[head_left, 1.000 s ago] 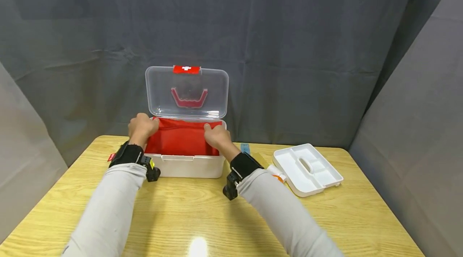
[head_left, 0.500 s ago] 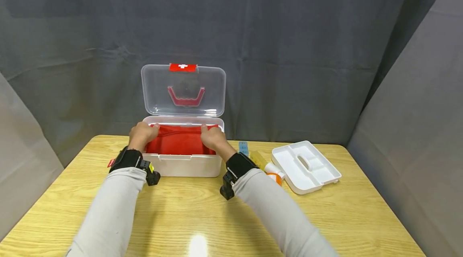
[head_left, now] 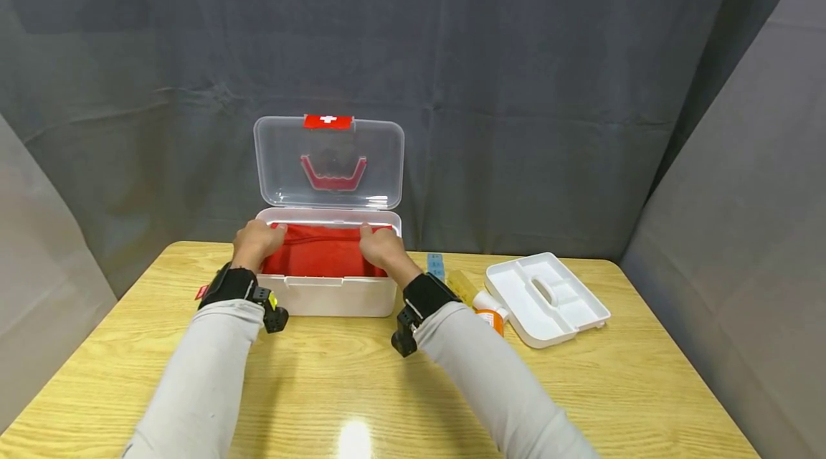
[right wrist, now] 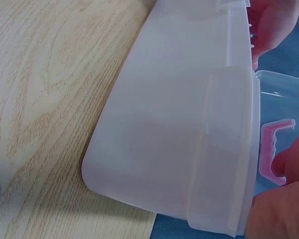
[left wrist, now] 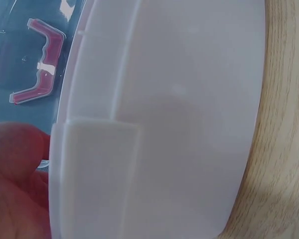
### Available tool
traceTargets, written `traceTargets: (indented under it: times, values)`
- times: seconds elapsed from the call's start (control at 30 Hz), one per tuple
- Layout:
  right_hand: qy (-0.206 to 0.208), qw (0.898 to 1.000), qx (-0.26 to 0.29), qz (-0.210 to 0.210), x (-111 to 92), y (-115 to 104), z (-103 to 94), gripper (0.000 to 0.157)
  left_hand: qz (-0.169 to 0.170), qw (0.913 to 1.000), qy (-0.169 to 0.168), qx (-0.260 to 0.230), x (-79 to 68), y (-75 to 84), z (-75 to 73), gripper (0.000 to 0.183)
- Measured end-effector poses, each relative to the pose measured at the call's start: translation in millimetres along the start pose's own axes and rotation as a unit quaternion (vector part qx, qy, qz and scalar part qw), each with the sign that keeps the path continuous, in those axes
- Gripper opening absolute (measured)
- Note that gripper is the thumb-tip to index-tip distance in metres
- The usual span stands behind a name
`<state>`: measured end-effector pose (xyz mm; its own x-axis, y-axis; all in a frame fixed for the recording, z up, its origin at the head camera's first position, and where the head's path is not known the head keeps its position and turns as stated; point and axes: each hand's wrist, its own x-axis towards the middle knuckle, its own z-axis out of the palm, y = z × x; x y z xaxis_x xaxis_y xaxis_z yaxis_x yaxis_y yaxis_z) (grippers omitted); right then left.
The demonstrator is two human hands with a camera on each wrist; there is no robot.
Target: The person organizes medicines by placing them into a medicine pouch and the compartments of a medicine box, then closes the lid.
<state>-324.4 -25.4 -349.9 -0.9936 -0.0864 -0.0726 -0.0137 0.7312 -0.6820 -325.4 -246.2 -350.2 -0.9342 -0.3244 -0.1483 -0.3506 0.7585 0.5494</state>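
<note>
A red fabric pouch (head_left: pixel 316 254) with a zipper line sits inside the white first-aid box (head_left: pixel 338 297), its top edge just below the box's back rim. My left hand (head_left: pixel 257 242) pinches the pouch's upper left corner, thumb on the near side. At the upper right corner my right hand (head_left: pixel 384 249) does the same. The clear lid (head_left: pixel 329 176), with a red handle and a red cross latch, stands raised behind. Both wrist views mostly see the box's front wall (left wrist: pixel 184 109); the pouch is hidden there, and the right hand (right wrist: pixel 284 199) shows at the edge.
Right of the box lie a blue pill organizer (head_left: pixel 435 265), a yellow item (head_left: pixel 462 285) and a white and orange bottle (head_left: pixel 492 313), partly behind the right forearm. A white compartment tray (head_left: pixel 548 300) lies farther right. Some small red thing (head_left: pixel 201 292) shows beside the left wrist.
Both hands have lowered the pouch into the box, so the back rim now shows above it. Over the last half second hands and pouch have hardly moved.
</note>
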Motion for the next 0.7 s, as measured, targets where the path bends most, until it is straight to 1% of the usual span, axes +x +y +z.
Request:
traceTargets:
  times: [0.2,0.47,0.6,0.7]
  values:
    - [0.002,1.0,-0.01,-0.004,-0.3,-0.8,0.7,0.058,0.003,1.0,-0.003,0.006,0.2,-0.4,-1.2,0.062]
    - [0.007,1.0,-0.008,-0.003,-1.5,-1.2,2.4,0.057,-0.005,1.0,-0.005,-0.005,1.2,-1.1,-0.4,0.061]
    - [0.01,1.0,-0.017,-0.003,-0.9,-0.9,3.7,0.057,-0.008,0.9999,-0.008,-0.011,0.4,-1.0,-0.7,0.059]
    - [0.012,0.999,-0.031,-0.003,-1.0,-1.2,4.6,0.057,-0.003,1.0,-0.006,-0.004,0.6,-2.0,-0.7,0.058]
